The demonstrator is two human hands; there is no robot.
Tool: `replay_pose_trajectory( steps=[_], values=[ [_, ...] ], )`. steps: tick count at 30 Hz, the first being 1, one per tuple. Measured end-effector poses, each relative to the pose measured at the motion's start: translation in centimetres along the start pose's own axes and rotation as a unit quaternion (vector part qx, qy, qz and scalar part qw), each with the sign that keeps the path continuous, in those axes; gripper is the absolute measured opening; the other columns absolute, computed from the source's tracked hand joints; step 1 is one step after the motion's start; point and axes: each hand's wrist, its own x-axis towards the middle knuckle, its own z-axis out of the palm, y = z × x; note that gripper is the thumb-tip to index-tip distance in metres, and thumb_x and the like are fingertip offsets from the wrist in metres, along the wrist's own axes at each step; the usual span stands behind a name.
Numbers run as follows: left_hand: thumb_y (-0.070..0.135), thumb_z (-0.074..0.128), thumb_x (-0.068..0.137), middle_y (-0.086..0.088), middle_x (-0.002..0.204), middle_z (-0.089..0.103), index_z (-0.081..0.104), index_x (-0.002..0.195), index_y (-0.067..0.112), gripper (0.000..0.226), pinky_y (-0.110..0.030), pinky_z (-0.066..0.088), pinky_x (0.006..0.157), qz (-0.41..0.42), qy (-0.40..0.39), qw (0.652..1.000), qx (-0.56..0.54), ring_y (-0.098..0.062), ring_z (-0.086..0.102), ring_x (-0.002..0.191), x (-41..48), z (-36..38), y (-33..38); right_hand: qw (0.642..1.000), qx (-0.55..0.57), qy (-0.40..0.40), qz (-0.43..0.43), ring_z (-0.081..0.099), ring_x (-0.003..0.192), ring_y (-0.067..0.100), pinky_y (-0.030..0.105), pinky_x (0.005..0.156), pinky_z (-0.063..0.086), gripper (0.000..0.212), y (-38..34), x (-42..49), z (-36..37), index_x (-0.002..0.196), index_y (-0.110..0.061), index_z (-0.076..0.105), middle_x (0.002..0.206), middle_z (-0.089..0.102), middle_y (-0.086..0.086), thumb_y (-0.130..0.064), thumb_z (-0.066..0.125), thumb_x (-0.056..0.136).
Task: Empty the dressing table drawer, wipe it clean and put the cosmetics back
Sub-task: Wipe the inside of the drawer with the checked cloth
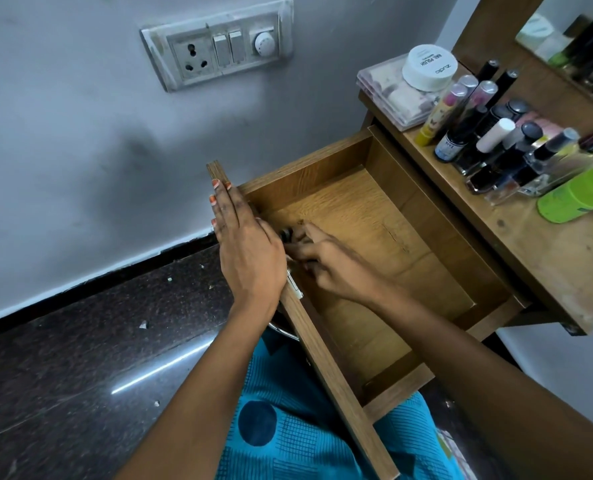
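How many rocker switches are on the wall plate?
2: one switch beside the socket, the other switch beside the round dial. None looks hidden.

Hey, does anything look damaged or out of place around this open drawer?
The drawer floor carries a dark scratch-like line right of the right hand. On the tabletop, a green bottle seems to lie on its side while other bottles stand.

- White round jar, on the table: the lid is printed "NAIL POLISH", seen upside down. Below it is a brand word starting "ZU"; the rest is unclear. A smaller line is too fine to read.
- Dark blue bottle: the label shows the letters "NIVE".
- Other containers: no legible text.
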Motion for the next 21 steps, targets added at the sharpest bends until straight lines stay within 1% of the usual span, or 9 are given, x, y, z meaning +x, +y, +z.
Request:
replay_pose_trajectory(
  steps=[2, 4, 6, 7, 10, 14, 16, 19, 21],
  values=[
    [0.012, 0.027, 0.097, -0.006, 0.157, -0.002, 0.006, 0.146, 0.008, 0.054, -0.035, 0.010, 0.120, 0.003, 0.002, 1.000, 0.002, -0.019, 0.000, 0.145, -0.1, 0.1, -0.1, 0.999, 0.038, -0.009, 0.029, 0.047, 0.110, 0.012, 0.022, 0.093, 0.041, 0.035, 0.1, -1.8, 0.5, 0.109, -0.007, 0.062, 0.113, 0.041, -0.006, 0.011, 0.048, 0.083],
    [0.012, 0.027, 0.097, -0.006, 0.156, -0.001, 0.006, 0.146, 0.007, 0.054, -0.034, 0.009, 0.120, 0.003, 0.003, 1.000, 0.003, -0.020, 0.001, 0.145, -0.1, 0.1, -0.1, 0.998, 0.053, 0.004, 0.042, 0.048, 0.106, 0.009, 0.017, 0.089, 0.039, 0.036, -0.1, -2.3, 0.7, 0.110, -0.007, 0.062, 0.114, 0.042, -0.004, 0.013, 0.048, 0.083],
    [0.013, 0.027, 0.097, -0.007, 0.156, -0.001, 0.007, 0.146, 0.007, 0.053, -0.033, 0.007, 0.119, 0.004, 0.004, 1.000, 0.004, -0.020, 0.000, 0.145, 0.0, 0.1, -0.1, 0.999, 0.014, 0.013, 0.035, 0.051, 0.108, 0.018, 0.023, 0.089, 0.043, 0.038, -0.4, -1.9, 0.6, 0.111, -0.006, 0.063, 0.122, 0.046, 0.005, 0.013, 0.049, 0.082],
    [0.013, 0.026, 0.097, -0.007, 0.156, 0.000, 0.007, 0.146, 0.007, 0.053, -0.032, 0.006, 0.119, 0.005, 0.005, 1.000, 0.004, -0.020, 0.000, 0.145, 0.0, 0.1, -0.1, 0.999, -0.005, 0.014, 0.034, 0.052, 0.110, 0.021, 0.026, 0.090, 0.042, 0.040, -0.5, -1.4, 0.4, 0.115, -0.007, 0.062, 0.125, 0.046, 0.006, 0.012, 0.050, 0.081],
    [0.013, 0.027, 0.097, -0.007, 0.156, -0.001, 0.007, 0.146, 0.008, 0.053, -0.032, 0.005, 0.118, 0.004, 0.007, 1.000, 0.002, -0.019, 0.000, 0.145, 0.1, 0.1, -0.1, 0.999, -0.025, 0.017, 0.041, 0.051, 0.113, 0.024, 0.035, 0.098, 0.041, 0.049, -1.1, 0.0, -0.2, 0.121, -0.012, 0.059, 0.125, 0.046, 0.007, 0.013, 0.049, 0.080],
    [0.015, 0.026, 0.098, -0.005, 0.157, -0.003, 0.006, 0.146, 0.009, 0.053, -0.031, 0.002, 0.118, 0.001, 0.003, 1.000, -0.002, -0.018, -0.002, 0.145, 0.1, 0.0, -0.1, 0.998, -0.039, 0.026, 0.044, 0.052, 0.110, 0.027, 0.037, 0.096, 0.041, 0.063, -1.7, 1.9, -0.6, 0.129, -0.019, 0.052, 0.124, 0.046, 0.007, 0.016, 0.045, 0.078],
    [0.015, 0.026, 0.098, -0.005, 0.157, -0.002, 0.006, 0.146, 0.009, 0.053, -0.031, 0.003, 0.118, 0.001, 0.003, 1.000, -0.004, -0.018, -0.002, 0.145, 0.0, -0.1, 0.0, 0.998, -0.035, 0.023, 0.041, 0.052, 0.110, 0.027, 0.035, 0.095, 0.041, 0.060, -1.7, 1.7, -0.5, 0.128, -0.017, 0.054, 0.124, 0.045, 0.008, 0.015, 0.045, 0.078],
    [0.013, 0.025, 0.098, -0.006, 0.157, -0.001, 0.006, 0.146, 0.008, 0.053, -0.030, 0.002, 0.117, 0.007, 0.007, 1.000, -0.001, -0.019, -0.002, 0.145, 0.0, -0.1, -0.1, 0.999, -0.034, 0.013, 0.032, 0.052, 0.109, 0.024, 0.032, 0.093, 0.043, 0.045, -1.3, -0.5, 0.0, 0.118, -0.008, 0.061, 0.124, 0.045, 0.008, 0.013, 0.048, 0.081],
    [0.013, 0.026, 0.097, -0.007, 0.156, -0.001, 0.006, 0.146, 0.007, 0.053, -0.029, 0.002, 0.117, 0.008, 0.006, 1.000, 0.001, -0.019, -0.002, 0.145, 0.0, 0.0, -0.2, 0.999, -0.018, 0.006, 0.039, 0.052, 0.100, 0.016, 0.017, 0.081, 0.041, 0.037, -1.3, -2.5, 0.0, 0.117, -0.007, 0.061, 0.122, 0.045, 0.006, 0.008, 0.050, 0.085]
  ],
)
